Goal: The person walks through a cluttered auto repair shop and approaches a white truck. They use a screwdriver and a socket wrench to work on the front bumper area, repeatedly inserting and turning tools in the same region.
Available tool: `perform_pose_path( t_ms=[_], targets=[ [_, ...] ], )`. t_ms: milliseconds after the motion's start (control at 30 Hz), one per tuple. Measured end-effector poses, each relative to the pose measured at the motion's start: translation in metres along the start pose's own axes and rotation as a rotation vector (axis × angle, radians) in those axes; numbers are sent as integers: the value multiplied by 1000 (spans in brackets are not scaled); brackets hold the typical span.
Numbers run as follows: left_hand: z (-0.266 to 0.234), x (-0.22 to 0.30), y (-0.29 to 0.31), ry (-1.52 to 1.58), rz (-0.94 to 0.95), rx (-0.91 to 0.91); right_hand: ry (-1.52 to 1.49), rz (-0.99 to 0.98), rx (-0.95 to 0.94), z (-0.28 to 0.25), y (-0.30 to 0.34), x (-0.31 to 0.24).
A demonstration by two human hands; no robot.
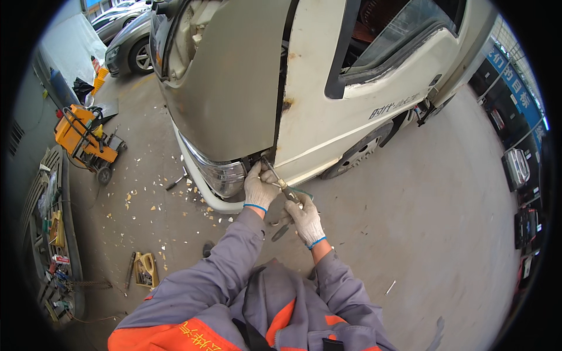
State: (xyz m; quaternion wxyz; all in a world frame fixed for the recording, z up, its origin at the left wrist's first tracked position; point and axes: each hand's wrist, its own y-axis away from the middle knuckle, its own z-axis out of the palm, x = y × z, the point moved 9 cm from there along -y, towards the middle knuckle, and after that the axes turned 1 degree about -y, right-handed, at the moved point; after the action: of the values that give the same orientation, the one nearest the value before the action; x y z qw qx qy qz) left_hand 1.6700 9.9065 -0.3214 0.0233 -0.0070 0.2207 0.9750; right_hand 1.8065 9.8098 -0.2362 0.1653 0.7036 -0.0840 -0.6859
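Note:
A cream-coloured truck cab stands in front of me, with a dull olive-grey front panel. Both my hands wear pale knitted gloves with blue cuffs. At the lower corner, beside the clear headlight, my left hand has its fingers closed around the front of a slim metal tool. The tool's tip reaches the dark gap between headlight and door panel. My right hand is wrapped around its rear end. What kind of tool it is cannot be made out. A dark rounded piece shows below my right hand.
Pale chips and a dark-handled tool lie on the floor to the left. An orange wheeled machine stands beyond them. Nearer are a yellow container and a detached bumper holding odds and ends. A small wrench lies at right.

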Motion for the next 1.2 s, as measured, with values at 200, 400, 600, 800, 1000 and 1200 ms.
perform_pose_path(
  t_ms=[200, 400, 600, 800, 1000, 1200],
  targets=[
    [6, -6, 4, 24, -42, -42, 323, -454, 395, -16, -4, 7],
    [-1, -1, -9, 81, -34, -61, 183, -451, 523, -19, -8, 25],
    [1, -3, -9, 110, -71, -80, 163, -462, 557, -20, -9, 35],
    [-1, -4, -10, 87, -48, -34, 119, -332, 521, -22, -14, 41],
    [1, -5, -9, 103, -97, -89, 258, -450, 506, -12, 2, 17],
    [1, -2, -10, 93, -95, -60, 401, -624, 531, -18, 2, 11]
  ],
)
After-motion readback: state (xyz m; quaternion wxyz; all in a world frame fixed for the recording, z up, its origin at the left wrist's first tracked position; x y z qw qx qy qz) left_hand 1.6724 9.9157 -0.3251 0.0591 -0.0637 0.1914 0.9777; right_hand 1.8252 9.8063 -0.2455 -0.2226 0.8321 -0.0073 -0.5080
